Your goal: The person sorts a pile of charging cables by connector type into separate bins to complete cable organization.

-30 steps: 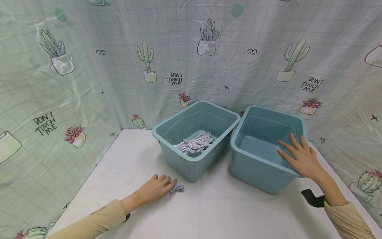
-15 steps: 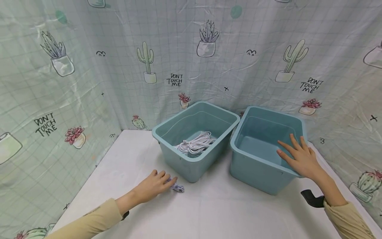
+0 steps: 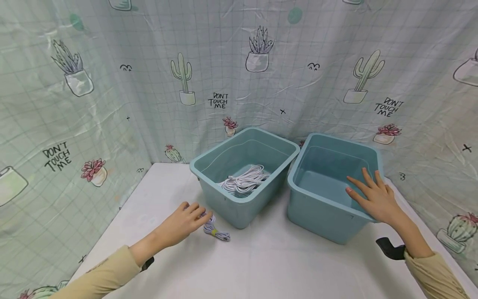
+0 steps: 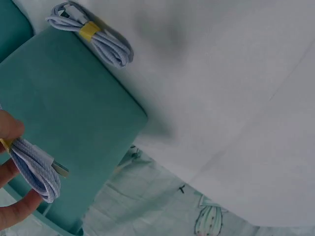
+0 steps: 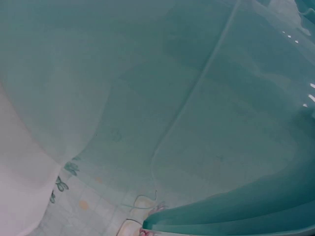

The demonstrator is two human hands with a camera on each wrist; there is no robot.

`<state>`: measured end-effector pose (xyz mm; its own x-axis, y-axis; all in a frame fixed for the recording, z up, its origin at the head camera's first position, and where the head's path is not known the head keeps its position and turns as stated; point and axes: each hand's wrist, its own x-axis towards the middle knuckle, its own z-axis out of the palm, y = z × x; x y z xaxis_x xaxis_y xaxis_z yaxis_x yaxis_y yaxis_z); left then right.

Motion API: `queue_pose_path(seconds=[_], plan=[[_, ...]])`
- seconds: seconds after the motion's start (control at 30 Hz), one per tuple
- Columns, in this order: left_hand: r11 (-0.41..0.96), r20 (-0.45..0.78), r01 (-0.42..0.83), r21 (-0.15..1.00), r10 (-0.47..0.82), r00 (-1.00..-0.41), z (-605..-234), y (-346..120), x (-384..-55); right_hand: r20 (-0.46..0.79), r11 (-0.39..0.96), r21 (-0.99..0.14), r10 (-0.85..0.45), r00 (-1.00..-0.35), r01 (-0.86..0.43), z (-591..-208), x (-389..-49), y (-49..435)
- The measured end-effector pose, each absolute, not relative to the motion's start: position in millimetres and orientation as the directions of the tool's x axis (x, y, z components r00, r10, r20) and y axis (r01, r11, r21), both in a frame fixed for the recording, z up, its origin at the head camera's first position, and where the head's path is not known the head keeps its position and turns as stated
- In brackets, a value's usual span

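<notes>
In the left wrist view, fingers and thumb of my left hand pinch a coiled pale lilac cable with a yellow tie and a flat metal plug. A second coiled lilac cable, also bound with a yellow tie, lies on the white table just beyond that hand; the head view shows this lying cable in front of the left bin. My right hand rests over the near right rim of the right bin, fingers spread and straight, holding nothing.
Inside the left bin is a heap of white cables. The two teal bins stand close together at the back of the white table. A cactus-print curtain hangs behind and at both sides.
My left hand has lifted and drawn back left with one coiled cable, uncovering more of the cable on the table. The right hand has stayed in place.
</notes>
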<state>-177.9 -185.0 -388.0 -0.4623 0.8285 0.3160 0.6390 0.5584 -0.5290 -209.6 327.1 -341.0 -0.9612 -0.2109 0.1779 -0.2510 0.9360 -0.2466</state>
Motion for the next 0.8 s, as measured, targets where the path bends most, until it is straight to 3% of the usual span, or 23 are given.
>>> queue_pose_path(seconds=[0.5,0.8], plan=[[0.601,0.409,0.666,-0.442,0.796,-0.446,-353,-187,-183,0.157,0.937,-0.258,-0.199,-0.967,-0.234,-338,-207,325],[0.582,0.432,0.67,-0.461,0.807,-0.404,-330,-178,-190,0.159,0.938,-0.254,-0.2,-0.967,-0.236,-336,-206,323]])
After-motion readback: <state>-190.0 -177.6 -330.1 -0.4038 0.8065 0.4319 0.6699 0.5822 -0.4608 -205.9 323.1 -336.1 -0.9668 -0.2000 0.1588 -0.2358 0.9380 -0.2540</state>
